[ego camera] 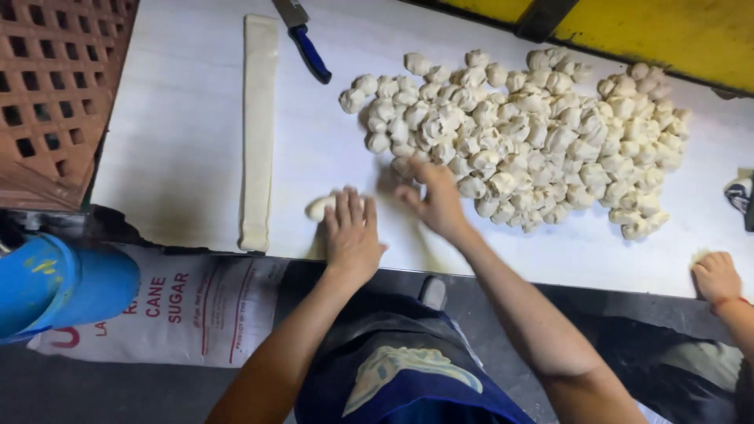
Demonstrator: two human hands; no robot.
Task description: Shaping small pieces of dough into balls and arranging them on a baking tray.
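My left hand (351, 233) lies flat, palm down, near the front edge of the white table (181, 141), with a small lump of dough (318, 207) under its fingertips on the left. My right hand (434, 196) reaches into the near edge of a big heap of several knotted dough pieces (526, 133) and its fingers curl around one piece. A long flat strip of dough (258, 129) lies lengthwise to the left of both hands.
A knife with a blue handle (308, 49) lies at the table's far side. Another person's hand (715, 276) rests on the front edge at right. A brown crate (55, 86) stands left, above a blue drum (55, 283) and a white sack (188, 306).
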